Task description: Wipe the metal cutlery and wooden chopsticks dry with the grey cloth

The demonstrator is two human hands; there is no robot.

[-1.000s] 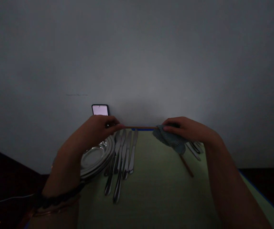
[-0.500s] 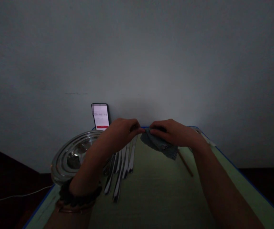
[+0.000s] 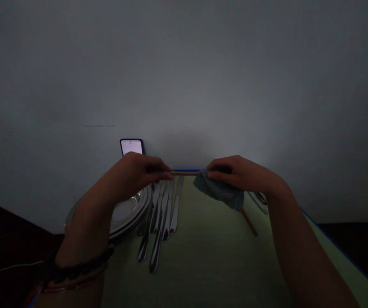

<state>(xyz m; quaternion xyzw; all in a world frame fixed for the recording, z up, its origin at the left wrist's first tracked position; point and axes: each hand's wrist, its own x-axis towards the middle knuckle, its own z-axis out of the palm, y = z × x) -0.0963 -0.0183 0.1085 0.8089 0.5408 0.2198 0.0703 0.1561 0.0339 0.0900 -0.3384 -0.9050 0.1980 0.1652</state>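
A thin wooden chopstick (image 3: pixel 186 173) is stretched level between my hands above the table's far edge. My left hand (image 3: pixel 139 174) pinches its left end between thumb and fingers. My right hand (image 3: pixel 240 173) is closed on a grey-blue cloth (image 3: pixel 218 188), which is wrapped around the chopstick's other end; that end is hidden. The cloth hangs down toward the table. Below the cloth, a second wooden chopstick (image 3: pixel 250 222) lies slanted on the table, its upper part covered from view.
Several table knives (image 3: pixel 166 214) lie in a group left of centre. Stacked metal bowls or plates (image 3: pixel 132 214) stand partly behind my left arm. A phone (image 3: pixel 132 146) leans on the wall at the back. More metal cutlery (image 3: pixel 259 201) lies beyond my right wrist.
My left hand has moved left, away from the cloth, and a length of chopstick now shows between the hands. My right hand and the cloth have shifted slightly right.
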